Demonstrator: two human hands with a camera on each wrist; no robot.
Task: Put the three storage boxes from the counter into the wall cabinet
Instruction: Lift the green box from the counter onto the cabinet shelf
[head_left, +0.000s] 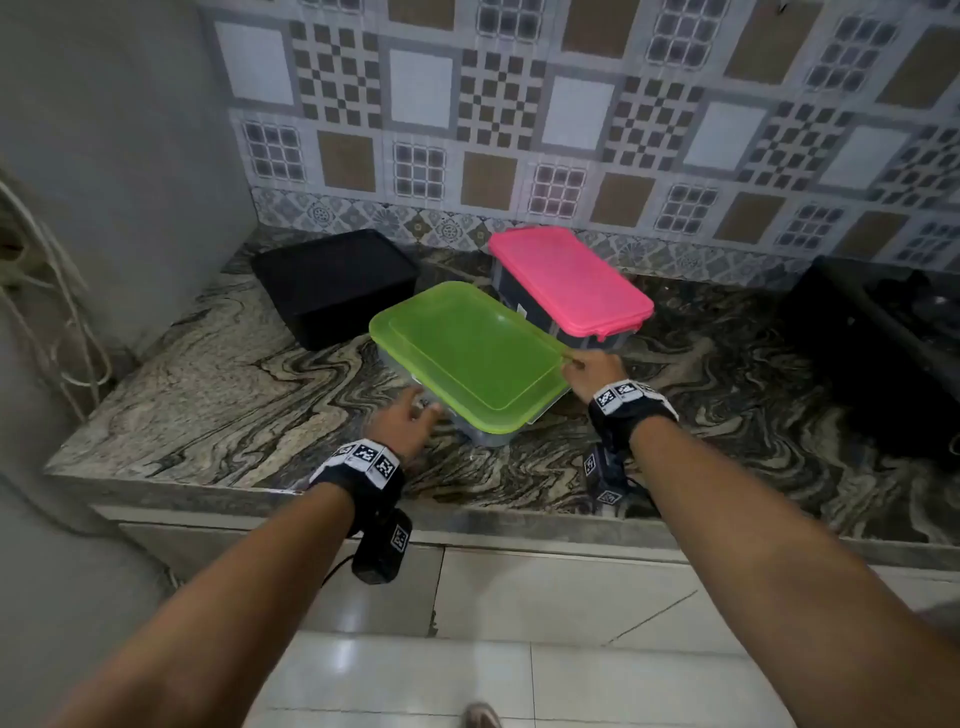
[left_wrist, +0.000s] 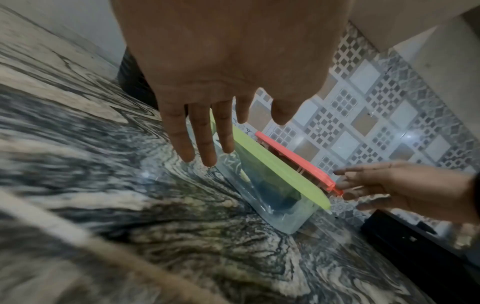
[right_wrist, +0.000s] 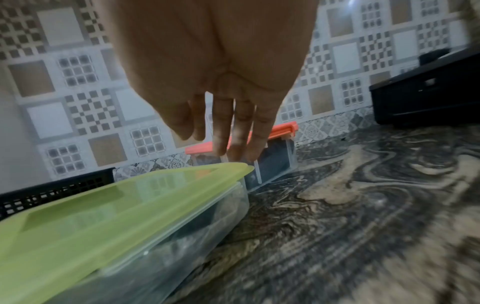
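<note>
Countertop (head_left: 218, 384): clear box, green lid (head_left: 467, 353).

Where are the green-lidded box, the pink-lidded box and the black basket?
green-lidded box (head_left: 467, 353): head view, middle of its lid.
pink-lidded box (head_left: 566, 280): head view, middle of its lid.
black basket (head_left: 332, 283): head view, its dark top.

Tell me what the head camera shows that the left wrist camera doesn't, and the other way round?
Only the head view shows the whole black basket at the back left, both forearms with their wristbands, and the floor tiles below the counter.

Only the left wrist view shows the left hand palm-side with straight fingers, and the clear side wall of the green-lidded box.

Both show the green-lidded box, the pink-lidded box behind it, the right hand reaching its far corner, and the patterned wall tiles.
</note>
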